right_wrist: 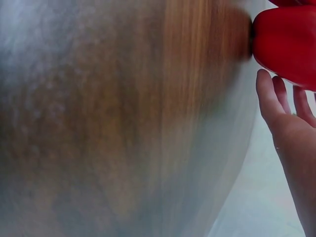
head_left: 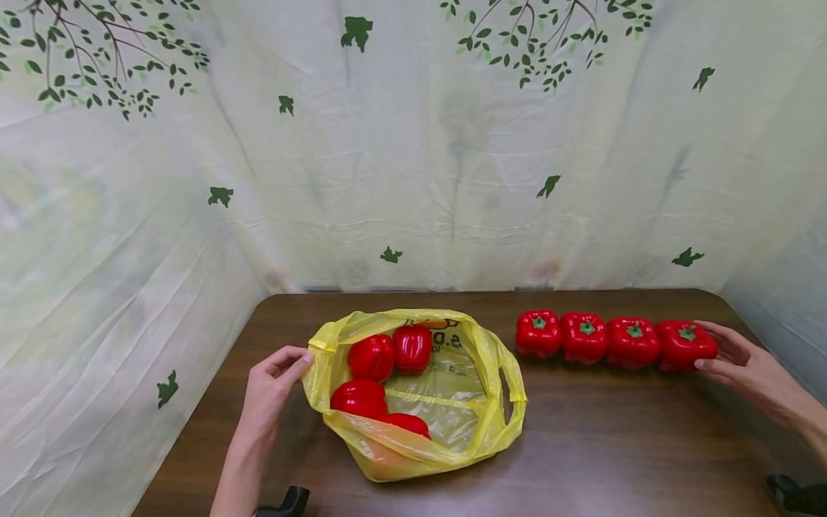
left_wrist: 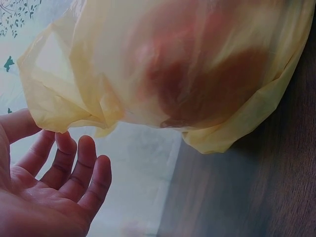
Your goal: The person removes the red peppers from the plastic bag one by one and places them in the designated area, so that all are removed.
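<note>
A yellow plastic bag (head_left: 504, 359) stands on the table with its mouth open upward, and several red bell peppers (head_left: 371, 357) lie inside, mostly at its left and front. My left hand (head_left: 274, 384) pinches the bag's left rim between thumb and forefinger; in the left wrist view the other fingers (left_wrist: 84, 163) hang loosely below the edge. To the right of the bag, several red bell peppers with green stems form a row. At the rightmost bell pepper (head_left: 686, 346), my right hand (head_left: 743, 362) has its thumb and fingers spread about the right end. Whether they press on it I cannot tell.
The brown wooden table (head_left: 581, 445) has rounded far corners. A pale curtain (head_left: 452, 179) with leaf prints hangs behind it and at both sides. Dark straps (head_left: 287, 499) show near the wrists.
</note>
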Demonstrator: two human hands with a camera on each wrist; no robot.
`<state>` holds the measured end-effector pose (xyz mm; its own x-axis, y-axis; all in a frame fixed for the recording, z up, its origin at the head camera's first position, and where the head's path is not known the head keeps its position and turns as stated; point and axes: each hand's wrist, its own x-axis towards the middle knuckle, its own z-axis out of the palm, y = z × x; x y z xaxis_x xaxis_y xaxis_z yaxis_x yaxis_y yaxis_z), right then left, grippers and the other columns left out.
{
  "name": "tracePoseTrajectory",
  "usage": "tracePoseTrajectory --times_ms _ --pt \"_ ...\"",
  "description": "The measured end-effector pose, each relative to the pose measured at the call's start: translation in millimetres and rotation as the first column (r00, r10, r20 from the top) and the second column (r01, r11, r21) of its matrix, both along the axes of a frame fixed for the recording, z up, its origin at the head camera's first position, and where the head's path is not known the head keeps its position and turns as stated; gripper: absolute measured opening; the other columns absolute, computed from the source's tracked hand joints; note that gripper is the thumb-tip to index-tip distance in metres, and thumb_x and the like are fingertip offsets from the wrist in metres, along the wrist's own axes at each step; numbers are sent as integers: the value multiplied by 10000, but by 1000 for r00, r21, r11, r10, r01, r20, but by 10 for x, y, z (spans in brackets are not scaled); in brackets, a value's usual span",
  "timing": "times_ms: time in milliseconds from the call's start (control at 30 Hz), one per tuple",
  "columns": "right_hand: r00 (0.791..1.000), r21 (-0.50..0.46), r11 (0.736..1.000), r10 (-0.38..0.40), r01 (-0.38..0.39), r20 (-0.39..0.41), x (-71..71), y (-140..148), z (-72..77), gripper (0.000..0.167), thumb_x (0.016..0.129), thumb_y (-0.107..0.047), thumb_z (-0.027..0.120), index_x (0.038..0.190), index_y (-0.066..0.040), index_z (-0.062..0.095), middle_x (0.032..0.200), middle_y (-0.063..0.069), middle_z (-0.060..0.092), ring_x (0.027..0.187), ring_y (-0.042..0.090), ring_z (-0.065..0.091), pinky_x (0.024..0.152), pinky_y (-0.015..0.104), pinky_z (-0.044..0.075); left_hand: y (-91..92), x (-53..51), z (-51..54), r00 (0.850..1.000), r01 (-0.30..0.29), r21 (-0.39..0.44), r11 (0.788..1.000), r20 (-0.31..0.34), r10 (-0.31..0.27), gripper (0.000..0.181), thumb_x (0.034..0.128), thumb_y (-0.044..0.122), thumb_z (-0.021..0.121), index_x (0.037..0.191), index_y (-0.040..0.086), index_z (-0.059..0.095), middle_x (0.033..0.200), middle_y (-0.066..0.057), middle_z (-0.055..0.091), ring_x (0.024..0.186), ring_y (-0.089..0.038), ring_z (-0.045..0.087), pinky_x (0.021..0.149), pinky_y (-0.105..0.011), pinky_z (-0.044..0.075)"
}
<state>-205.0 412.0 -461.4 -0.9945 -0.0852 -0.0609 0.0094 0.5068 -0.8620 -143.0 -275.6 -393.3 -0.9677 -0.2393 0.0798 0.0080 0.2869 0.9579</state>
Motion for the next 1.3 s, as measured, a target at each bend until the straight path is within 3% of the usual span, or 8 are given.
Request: tracePoseTrajectory --times_ms 167,267,400,500,600,733,1033,1300 --pt "1000 50 999 -12 11 13 4 -33 23 871 965 -278 633 1593 -187 37 1517 372 138 1234 480 311 735 182 497 -2 0 1 1000 1 0 1000 -1 -1 307 968 252 643 1091 -30 658 975 -19 651 881 -200 576 779 -266 501" --pt "1000 64 997 -31 31 1 14 -39 47 874 962 -301 638 1594 -189 45 1519 386 125 1265 592 246 735 241 521 -1 2 2 1000 2 -2 1000 -1 -2 307 968 254 643 1089 -28 659 972 -17 651 880 -201 575 781 -267 500" --pt "997 83 994 -63 67 -45 48 -47 87 878 953 -325 648 1594 -228 57 1554 347 85 1304 630 194 876 602 477 0 4 8 1000 4 -4 1000 -6 -4 309 968 257 641 1088 -27 661 972 -20 652 877 -203 576 781 -265 499" --pt "992 114 988 -95 104 -88 83 -52 118 886 943 -347 656 1593 -247 63 1585 284 96 1344 584 197 905 680 399 0 4 13 1000 5 -4 1000 -10 -5 308 970 254 638 1089 -28 661 975 -22 654 876 -203 578 783 -265 499" --pt "981 128 981 -128 147 -148 116 -54 158 845 945 -329 661 1589 -257 119 1591 221 192 1394 378 308 905 347 509 -1 5 14 1000 5 -2 1000 -10 -5 307 971 254 637 1090 -28 662 978 -19 654 879 -202 580 786 -264 499" --pt "960 81 980 -157 180 -232 168 -89 225 779 952 -239 665 1576 -272 200 1580 85 287 1349 108 355 798 21 369 -4 7 15 1000 4 1 1000 -11 -4 308 971 252 637 1090 -31 661 977 -21 655 879 -202 581 785 -264 501" --pt "918 115 961 -198 250 -344 262 -306 452 712 932 -243 696 1541 -255 327 1536 -20 367 1334 48 356 772 -9 310 -12 13 11 1000 9 4 1000 -13 -9 312 970 259 639 1099 -24 662 984 -19 655 887 -202 583 789 -267 501" --pt "902 137 976 -99 171 -420 340 -574 731 697 900 -163 736 1505 -231 396 1390 -126 429 1065 -134 381 763 -14 339 -22 18 25 1000 9 9 1000 -18 -9 309 971 257 636 1099 -23 665 984 -19 658 872 -202 590 787 -270 505"
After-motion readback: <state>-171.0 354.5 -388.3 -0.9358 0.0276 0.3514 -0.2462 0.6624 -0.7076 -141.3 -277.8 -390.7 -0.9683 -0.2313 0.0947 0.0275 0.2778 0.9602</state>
